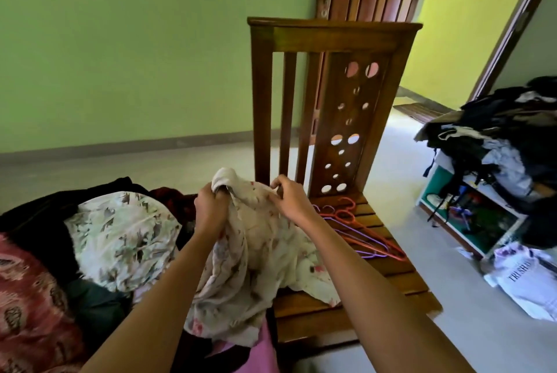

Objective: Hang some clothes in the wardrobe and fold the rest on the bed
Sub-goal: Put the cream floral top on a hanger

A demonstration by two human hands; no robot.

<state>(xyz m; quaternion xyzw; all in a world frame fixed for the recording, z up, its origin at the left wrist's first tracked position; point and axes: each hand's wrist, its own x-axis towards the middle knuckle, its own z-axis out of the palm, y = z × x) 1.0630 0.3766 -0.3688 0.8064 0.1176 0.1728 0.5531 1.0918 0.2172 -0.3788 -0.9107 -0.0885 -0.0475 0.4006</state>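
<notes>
A cream garment with small red flowers point(256, 252) hangs bunched between both my hands over the bed's wooden edge. My left hand point(211, 206) grips its top fold in a fist. Just to the right, my right hand point(289, 200) pinches the cloth's upper edge. Red and purple plastic hangers point(355, 228) lie on the slatted wooden bed frame point(391, 276) right of my right forearm. A heap of other clothes, among them a white leaf-print piece point(120, 237), a black one and a red patterned one point(27, 297), lies on the bed at left.
The wooden headboard point(331, 41) with round holes stands right behind my hands. At right a low shelf point(470, 222) carries a dark clothes pile point(497, 131), with a white printed bag point(524, 279) on the floor. An open doorway is at the far right.
</notes>
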